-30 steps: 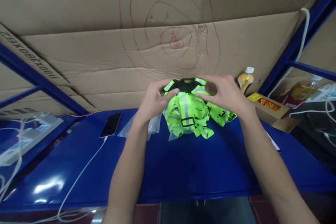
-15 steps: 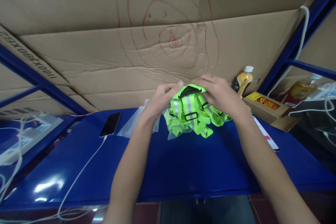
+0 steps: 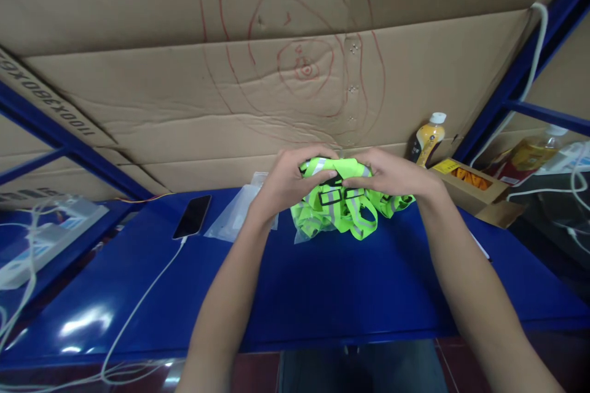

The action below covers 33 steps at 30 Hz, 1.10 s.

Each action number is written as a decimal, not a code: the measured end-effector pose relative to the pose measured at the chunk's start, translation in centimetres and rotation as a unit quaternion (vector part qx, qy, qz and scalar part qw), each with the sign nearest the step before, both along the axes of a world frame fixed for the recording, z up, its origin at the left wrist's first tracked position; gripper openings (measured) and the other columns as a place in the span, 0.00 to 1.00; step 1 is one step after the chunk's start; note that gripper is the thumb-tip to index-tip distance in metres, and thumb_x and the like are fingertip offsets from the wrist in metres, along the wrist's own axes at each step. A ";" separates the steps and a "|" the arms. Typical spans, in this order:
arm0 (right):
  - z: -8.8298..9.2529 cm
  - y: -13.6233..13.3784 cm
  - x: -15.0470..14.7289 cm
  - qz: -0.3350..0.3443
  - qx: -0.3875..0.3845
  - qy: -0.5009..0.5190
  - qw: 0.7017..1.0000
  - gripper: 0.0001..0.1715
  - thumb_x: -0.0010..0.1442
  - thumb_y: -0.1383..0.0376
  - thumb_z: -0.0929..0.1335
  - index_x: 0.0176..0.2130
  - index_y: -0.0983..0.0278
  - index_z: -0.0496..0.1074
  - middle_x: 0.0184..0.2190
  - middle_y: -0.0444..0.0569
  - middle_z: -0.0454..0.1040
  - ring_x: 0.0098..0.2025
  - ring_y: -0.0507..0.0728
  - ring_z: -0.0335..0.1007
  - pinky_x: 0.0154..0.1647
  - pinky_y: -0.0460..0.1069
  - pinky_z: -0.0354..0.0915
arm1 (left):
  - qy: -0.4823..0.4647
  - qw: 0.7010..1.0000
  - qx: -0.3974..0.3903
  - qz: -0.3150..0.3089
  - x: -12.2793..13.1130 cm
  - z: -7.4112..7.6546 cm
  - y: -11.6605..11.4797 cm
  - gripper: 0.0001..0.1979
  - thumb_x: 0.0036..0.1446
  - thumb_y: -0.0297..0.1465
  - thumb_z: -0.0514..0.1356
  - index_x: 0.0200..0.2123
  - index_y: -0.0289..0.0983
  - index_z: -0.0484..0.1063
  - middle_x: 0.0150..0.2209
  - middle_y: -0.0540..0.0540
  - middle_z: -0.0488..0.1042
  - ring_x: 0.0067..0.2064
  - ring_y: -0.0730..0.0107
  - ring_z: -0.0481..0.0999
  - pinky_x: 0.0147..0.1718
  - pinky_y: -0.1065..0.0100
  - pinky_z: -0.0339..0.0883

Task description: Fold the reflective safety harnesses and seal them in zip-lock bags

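A bundle of neon green reflective straps [image 3: 343,215] with silver stripes and black buckles, looking like a reflective vest, sits toward the back of the blue table [image 3: 341,288]. My left hand [image 3: 295,178] grips its upper left side, thumb across the front near a black buckle. On the upper right, my right hand [image 3: 385,173] is closed on the same straps, its thumb pointing in toward the left one. Loops of strap hang down below both hands. Clear plastic shows under the bundle's left part, and a clear plastic bag [image 3: 230,218] lies left of it.
A phone [image 3: 192,217] with a white cable lies on the left, near a power strip [image 3: 59,239]. At the back right stand a yellow drink bottle [image 3: 428,140] and an open cardboard box [image 3: 474,190]. Cardboard [image 3: 152,92] with red rings drawn on it walls the back.
Both hands have shifted lower over the straps, with the thumbs now folded across the front. The dark opening at the top is now mostly covered, and the front strap loops hang differently.
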State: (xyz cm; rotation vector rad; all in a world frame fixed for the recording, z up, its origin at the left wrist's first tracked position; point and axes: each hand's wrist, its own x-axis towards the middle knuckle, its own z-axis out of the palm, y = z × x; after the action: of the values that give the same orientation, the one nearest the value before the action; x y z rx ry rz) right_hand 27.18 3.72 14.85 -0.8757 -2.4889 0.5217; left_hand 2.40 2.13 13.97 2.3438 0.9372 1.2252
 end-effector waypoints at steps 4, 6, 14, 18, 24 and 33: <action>-0.2 0.3 -0.2 -0.014 0.002 0.043 0.999 0.24 0.65 0.50 0.73 0.28 0.63 0.67 0.23 0.39 0.62 0.27 0.50 0.53 0.29 0.48 0.49 | -0.058 0.994 -0.088 -0.030 -0.1 -1.0 1.4 0.15 0.58 0.43 0.73 0.35 0.37 0.79 0.33 0.48 0.78 0.35 0.67 0.73 0.35 0.68 0.64; -0.2 0.3 -0.5 -0.017 -0.013 0.063 0.998 0.24 0.65 0.49 0.73 0.29 0.63 0.69 0.24 0.39 0.63 0.28 0.50 0.54 0.30 0.48 0.48 | -0.069 0.990 -0.120 -0.024 -0.2 -1.4 1.8 0.20 0.60 0.46 0.70 0.29 0.36 0.74 0.27 0.50 0.70 0.29 0.71 0.66 0.30 0.69 0.58; -0.9 0.4 -2.0 -0.030 -0.003 0.152 0.988 0.28 0.51 0.47 0.81 0.36 0.63 0.71 0.32 0.42 0.73 0.35 0.53 0.63 0.36 0.48 0.55 | -0.031 0.984 -0.162 -0.072 0.8 -1.2 1.2 0.26 0.56 0.50 0.71 0.24 0.36 0.68 0.24 0.52 0.61 0.27 0.73 0.56 0.26 0.69 0.51; -1.1 0.4 -2.3 -0.067 0.064 0.173 0.980 0.28 0.53 0.45 0.80 0.35 0.63 0.72 0.30 0.42 0.73 0.33 0.53 0.63 0.37 0.49 0.55 | -0.085 0.982 -0.163 -0.044 0.4 -1.9 2.0 0.26 0.57 0.49 0.71 0.23 0.36 0.66 0.24 0.52 0.61 0.27 0.74 0.57 0.25 0.69 0.51; -1.1 0.2 -3.1 -0.099 0.068 0.310 0.943 0.29 0.62 0.39 0.73 0.34 0.61 0.71 0.31 0.45 0.72 0.33 0.54 0.64 0.37 0.51 0.60 | -0.133 0.974 -0.180 -0.027 0.0 -2.3 2.4 0.22 0.56 0.47 0.74 0.26 0.35 0.73 0.26 0.50 0.68 0.28 0.73 0.63 0.27 0.69 0.57; -2.9 2.7 -3.6 0.007 -0.255 0.453 0.854 0.37 0.59 0.30 0.69 0.29 0.60 0.68 0.29 0.47 0.71 0.30 0.54 0.67 0.33 0.50 0.66 | -0.199 0.947 -0.245 -0.063 -0.2 -2.9 2.6 0.21 0.52 0.46 0.77 0.30 0.34 0.79 0.29 0.47 0.76 0.30 0.70 0.72 0.31 0.68 0.67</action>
State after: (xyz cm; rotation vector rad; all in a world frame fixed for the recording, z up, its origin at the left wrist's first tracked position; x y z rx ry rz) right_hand 23.61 6.42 12.00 -0.5659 -1.4949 1.2875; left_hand 2.24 4.71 11.11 1.6638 0.8204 1.1865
